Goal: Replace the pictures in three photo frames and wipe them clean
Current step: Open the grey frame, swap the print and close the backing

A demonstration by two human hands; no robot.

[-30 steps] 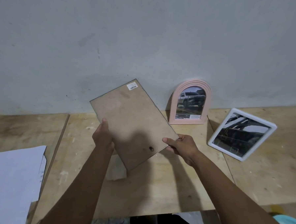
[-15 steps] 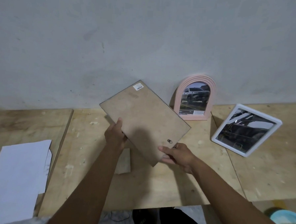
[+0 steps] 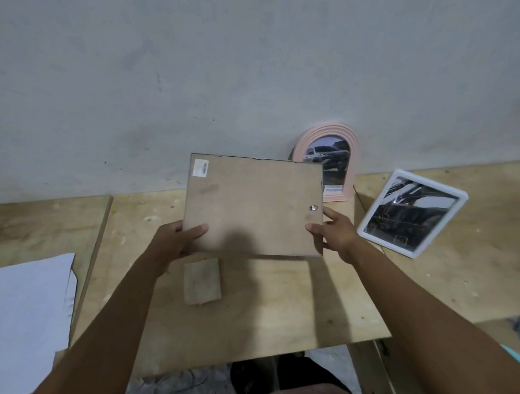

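I hold a rectangular photo frame [image 3: 252, 205] above the wooden table [image 3: 276, 312], its brown backing board towards me, long sides level. My left hand [image 3: 176, 240] grips its lower left corner, thumb on the board. My right hand [image 3: 333, 231] holds the lower right edge, thumb on the back near a small metal hanger. A pink arched frame [image 3: 342, 150] with a car picture leans on the wall behind. To the right, a white rectangular frame [image 3: 413, 212] with a dark picture lies tilted on the table.
A folded beige cloth [image 3: 201, 281] lies on the table under the held frame. White paper sheets [image 3: 20, 314] sit on the left board. The grey wall [image 3: 229, 74] runs along the table's back. A teal object [image 3: 515, 356] shows at the right edge.
The held frame has turned from a slanted diamond pose to level, and both hands shifted to its lower corners. The view has tipped downward a little.
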